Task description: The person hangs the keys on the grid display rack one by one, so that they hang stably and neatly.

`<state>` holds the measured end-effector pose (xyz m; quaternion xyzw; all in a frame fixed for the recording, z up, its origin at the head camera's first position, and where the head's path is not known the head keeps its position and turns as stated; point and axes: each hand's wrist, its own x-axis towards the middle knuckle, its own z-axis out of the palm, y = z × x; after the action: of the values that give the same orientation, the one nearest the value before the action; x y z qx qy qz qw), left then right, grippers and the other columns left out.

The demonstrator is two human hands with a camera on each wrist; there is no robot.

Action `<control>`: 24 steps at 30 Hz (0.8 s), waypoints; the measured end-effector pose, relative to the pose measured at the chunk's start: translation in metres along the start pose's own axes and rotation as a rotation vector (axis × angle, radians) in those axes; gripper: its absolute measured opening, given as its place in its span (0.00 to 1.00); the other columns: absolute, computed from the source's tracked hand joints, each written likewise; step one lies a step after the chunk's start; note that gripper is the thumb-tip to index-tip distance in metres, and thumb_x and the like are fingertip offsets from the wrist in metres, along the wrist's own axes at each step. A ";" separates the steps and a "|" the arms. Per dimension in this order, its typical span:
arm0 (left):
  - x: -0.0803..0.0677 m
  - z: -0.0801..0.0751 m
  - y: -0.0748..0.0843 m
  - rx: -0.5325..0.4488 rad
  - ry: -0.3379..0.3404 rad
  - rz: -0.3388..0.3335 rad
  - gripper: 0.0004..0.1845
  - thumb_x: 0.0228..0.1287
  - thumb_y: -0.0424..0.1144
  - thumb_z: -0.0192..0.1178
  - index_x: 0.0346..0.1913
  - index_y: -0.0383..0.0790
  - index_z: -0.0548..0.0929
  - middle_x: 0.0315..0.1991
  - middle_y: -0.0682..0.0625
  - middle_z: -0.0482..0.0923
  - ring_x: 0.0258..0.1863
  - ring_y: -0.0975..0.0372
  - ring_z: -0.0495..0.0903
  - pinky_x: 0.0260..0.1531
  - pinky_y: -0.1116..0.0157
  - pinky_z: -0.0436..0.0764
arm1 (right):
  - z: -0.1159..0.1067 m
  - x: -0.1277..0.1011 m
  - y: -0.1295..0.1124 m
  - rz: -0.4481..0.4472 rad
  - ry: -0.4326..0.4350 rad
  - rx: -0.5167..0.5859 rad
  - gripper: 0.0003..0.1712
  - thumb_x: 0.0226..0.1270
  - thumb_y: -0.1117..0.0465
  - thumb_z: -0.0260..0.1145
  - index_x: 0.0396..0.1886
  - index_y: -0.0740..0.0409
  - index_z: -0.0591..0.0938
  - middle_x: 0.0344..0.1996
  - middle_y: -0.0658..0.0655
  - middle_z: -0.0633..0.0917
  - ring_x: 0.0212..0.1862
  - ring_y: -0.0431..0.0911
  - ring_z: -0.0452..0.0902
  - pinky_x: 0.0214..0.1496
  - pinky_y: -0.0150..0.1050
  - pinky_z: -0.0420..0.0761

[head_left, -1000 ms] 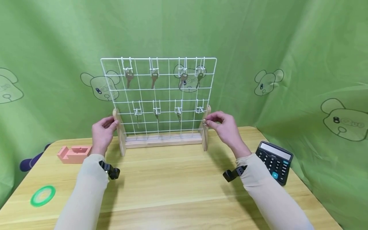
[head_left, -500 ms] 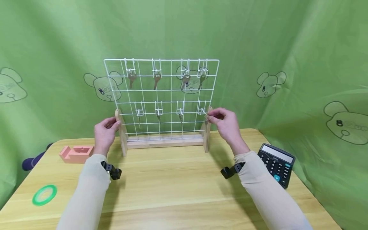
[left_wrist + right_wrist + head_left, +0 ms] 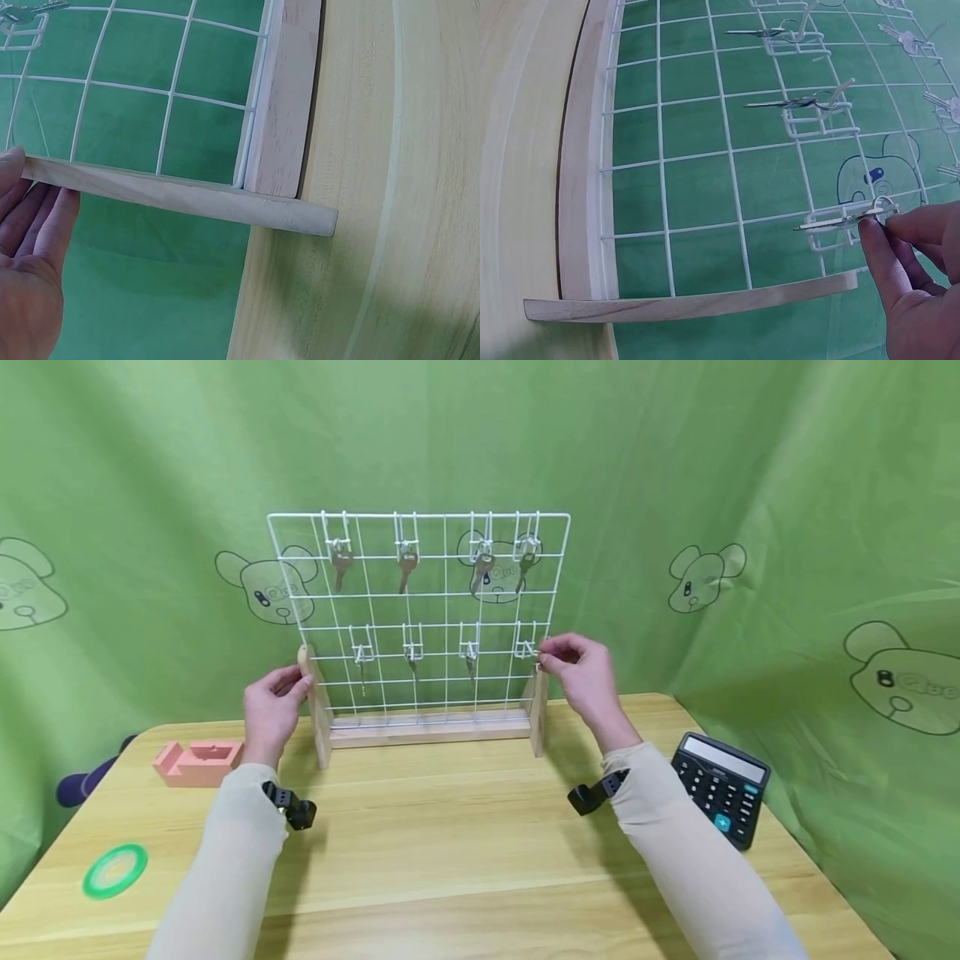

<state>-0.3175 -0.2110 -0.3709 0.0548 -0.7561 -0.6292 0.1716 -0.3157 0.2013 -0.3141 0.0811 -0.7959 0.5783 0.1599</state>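
Note:
A white wire grid rack [image 3: 446, 596] stands upright between two wooden side posts. My left hand [image 3: 272, 710] grips the left post [image 3: 180, 199], thumb on one side and fingers on the other. Between thumb and fingertips my right hand [image 3: 585, 681] pinches a key [image 3: 829, 223] by its head, near its small ring [image 3: 885, 204]. That key is beside the lower right hook [image 3: 525, 649]; whether the ring touches the hook I cannot tell. Keys hang from the other hooks in both rows, among them a key [image 3: 341, 560] at upper left.
At left on the wooden table [image 3: 420, 843] are a pink tape dispenser body [image 3: 198, 764] and a green ring-shaped roll [image 3: 115, 871]. A black calculator [image 3: 720, 789] lies right, near my right forearm. Green cloth [image 3: 600, 460] hangs behind the rack.
My right hand has risen with the key, from beside the right post to the level of the lower right hook. My left hand keeps its grip on the left post.

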 end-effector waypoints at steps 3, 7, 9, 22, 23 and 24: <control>0.000 0.000 0.000 0.003 0.003 0.003 0.23 0.69 0.36 0.61 0.64 0.32 0.74 0.60 0.38 0.76 0.58 0.52 0.77 0.55 0.68 0.79 | 0.001 0.001 0.002 0.001 0.004 -0.007 0.12 0.64 0.73 0.66 0.48 0.68 0.81 0.42 0.62 0.82 0.42 0.49 0.77 0.44 0.33 0.82; 0.000 0.001 -0.001 0.005 0.005 0.005 0.22 0.69 0.35 0.61 0.64 0.32 0.74 0.60 0.37 0.76 0.57 0.52 0.77 0.55 0.69 0.79 | 0.002 0.002 0.005 0.014 -0.002 0.022 0.12 0.64 0.74 0.65 0.48 0.69 0.81 0.43 0.63 0.82 0.43 0.49 0.77 0.45 0.32 0.83; 0.000 0.001 -0.001 0.010 0.004 0.006 0.22 0.70 0.35 0.61 0.64 0.32 0.74 0.60 0.37 0.76 0.57 0.52 0.77 0.55 0.68 0.79 | 0.002 0.002 0.007 0.025 -0.006 0.045 0.12 0.64 0.74 0.65 0.48 0.70 0.81 0.44 0.63 0.82 0.43 0.49 0.77 0.46 0.33 0.83; -0.003 -0.004 -0.001 0.049 -0.048 0.002 0.24 0.71 0.37 0.60 0.65 0.31 0.73 0.61 0.36 0.74 0.59 0.50 0.75 0.57 0.66 0.78 | -0.007 -0.006 0.017 0.058 -0.016 -0.059 0.14 0.66 0.72 0.62 0.51 0.67 0.79 0.45 0.61 0.81 0.46 0.50 0.75 0.50 0.37 0.82; -0.004 -0.004 -0.001 0.052 -0.056 0.007 0.24 0.71 0.37 0.60 0.65 0.30 0.72 0.61 0.35 0.74 0.59 0.50 0.75 0.57 0.66 0.78 | -0.008 -0.007 0.018 0.062 -0.027 -0.071 0.14 0.66 0.71 0.61 0.51 0.67 0.79 0.45 0.61 0.80 0.46 0.50 0.75 0.50 0.37 0.82; -0.004 -0.005 -0.001 0.056 -0.065 0.012 0.24 0.71 0.37 0.60 0.65 0.30 0.72 0.61 0.35 0.74 0.59 0.50 0.75 0.57 0.66 0.78 | -0.008 -0.008 0.020 0.067 -0.040 -0.081 0.14 0.67 0.71 0.61 0.51 0.67 0.79 0.45 0.62 0.80 0.46 0.51 0.75 0.50 0.38 0.81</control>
<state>-0.3122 -0.2141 -0.3720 0.0347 -0.7787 -0.6084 0.1492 -0.3127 0.2149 -0.3324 0.0595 -0.8238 0.5490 0.1278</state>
